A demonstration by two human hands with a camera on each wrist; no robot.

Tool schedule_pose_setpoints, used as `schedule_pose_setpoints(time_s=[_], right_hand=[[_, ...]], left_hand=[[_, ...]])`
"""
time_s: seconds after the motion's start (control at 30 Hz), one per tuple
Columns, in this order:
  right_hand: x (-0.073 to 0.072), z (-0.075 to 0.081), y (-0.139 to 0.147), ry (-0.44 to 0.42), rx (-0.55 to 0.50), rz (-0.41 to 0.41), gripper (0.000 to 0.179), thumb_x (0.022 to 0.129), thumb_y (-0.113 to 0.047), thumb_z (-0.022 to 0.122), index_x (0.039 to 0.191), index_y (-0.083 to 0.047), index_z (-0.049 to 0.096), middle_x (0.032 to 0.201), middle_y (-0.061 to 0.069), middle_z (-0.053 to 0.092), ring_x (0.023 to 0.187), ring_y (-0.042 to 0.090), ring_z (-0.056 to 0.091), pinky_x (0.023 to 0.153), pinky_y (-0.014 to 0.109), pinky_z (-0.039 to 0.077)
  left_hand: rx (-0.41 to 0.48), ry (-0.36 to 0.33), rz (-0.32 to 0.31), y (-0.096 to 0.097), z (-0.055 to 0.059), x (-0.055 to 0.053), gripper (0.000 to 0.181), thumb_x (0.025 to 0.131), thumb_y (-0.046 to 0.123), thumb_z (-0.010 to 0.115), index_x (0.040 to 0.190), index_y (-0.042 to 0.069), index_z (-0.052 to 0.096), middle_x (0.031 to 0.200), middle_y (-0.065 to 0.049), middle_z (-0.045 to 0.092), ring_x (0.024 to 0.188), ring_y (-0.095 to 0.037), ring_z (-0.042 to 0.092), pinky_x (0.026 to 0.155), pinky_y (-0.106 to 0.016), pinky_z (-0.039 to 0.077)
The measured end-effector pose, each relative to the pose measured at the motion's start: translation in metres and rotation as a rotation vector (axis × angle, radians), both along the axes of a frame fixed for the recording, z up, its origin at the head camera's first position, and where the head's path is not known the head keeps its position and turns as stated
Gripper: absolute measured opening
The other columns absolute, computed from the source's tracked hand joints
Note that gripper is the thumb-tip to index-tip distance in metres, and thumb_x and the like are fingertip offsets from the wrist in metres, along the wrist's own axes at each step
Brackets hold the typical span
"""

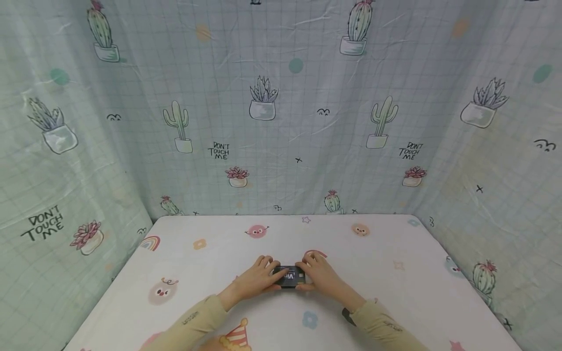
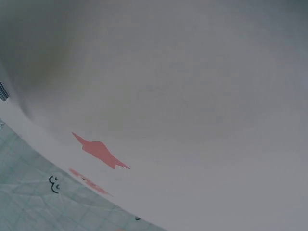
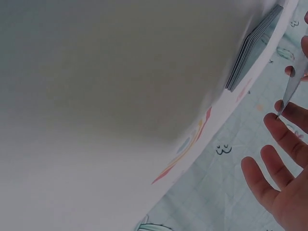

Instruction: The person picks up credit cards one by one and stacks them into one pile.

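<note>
A black card (image 1: 289,276) with pale "VIP" lettering, upside down in the head view, and a small chip-like square lies between both hands. My left hand (image 1: 260,276) pinches its left end, thumb at the near edge, with one finger stretched over its face. At the other end, my right hand (image 1: 322,277) pinches the card between fingers and thumb. In the right wrist view the card (image 3: 294,86) shows as a thin sliver, fingertips along its edge. The left wrist view does not show my left hand.
A small dark object (image 1: 348,317) is partly hidden by the right sleeve (image 1: 382,321). A stack of thin cards (image 3: 252,50) lies on the table in the right wrist view. The white table (image 1: 210,282) has cartoon prints; a cactus-print curtain (image 1: 281,136) surrounds its far sides.
</note>
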State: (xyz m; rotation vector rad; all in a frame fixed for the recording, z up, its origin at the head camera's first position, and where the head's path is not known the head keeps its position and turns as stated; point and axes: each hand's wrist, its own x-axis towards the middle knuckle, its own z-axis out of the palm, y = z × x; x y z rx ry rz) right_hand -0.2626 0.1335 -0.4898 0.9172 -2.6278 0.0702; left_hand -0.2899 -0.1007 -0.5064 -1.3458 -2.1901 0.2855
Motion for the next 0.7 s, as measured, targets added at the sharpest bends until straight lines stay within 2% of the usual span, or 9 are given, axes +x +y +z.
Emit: schedule_pose_setpoints(time_s=[0.2,0.43,0.7], right_hand=[[-0.0027,-0.0045,0.0016,-0.013,-0.003,0.011,0.056,0.072,-0.05,0.066,0.112,-0.012,0.059,0.095,-0.002,0.052,0.09,0.016,0.042,0.079,0.031,0.041],[-0.0058,-0.0097,0.005,-0.045,0.003,0.002,0.054,0.072,-0.045,0.067,0.114,-0.013,0.058,0.099,-0.002,0.054,0.088,0.015,0.042,0.079,0.031,0.04],[-0.0062,-0.0102,0.0082,-0.139,-0.011,-0.003,0.054,0.073,-0.041,0.067,0.117,-0.013,0.055,0.107,-0.001,0.056,0.091,0.015,0.041,0.081,0.032,0.039]], left_hand=[[-0.02,-0.04,0.03,-0.0008,-0.0013,-0.0007,0.046,0.086,0.045,0.051,0.126,0.022,0.049,0.111,-0.002,0.053,0.1,-0.019,0.046,0.086,-0.036,0.039],[-0.038,-0.06,0.037,-0.0008,-0.0037,-0.0028,0.047,0.086,0.045,0.052,0.126,0.021,0.048,0.113,-0.001,0.053,0.102,-0.019,0.046,0.087,-0.036,0.039],[-0.046,-0.059,0.064,-0.0007,-0.0074,-0.0042,0.048,0.085,0.049,0.05,0.124,0.02,0.05,0.108,-0.001,0.055,0.1,-0.019,0.046,0.086,-0.037,0.039]])
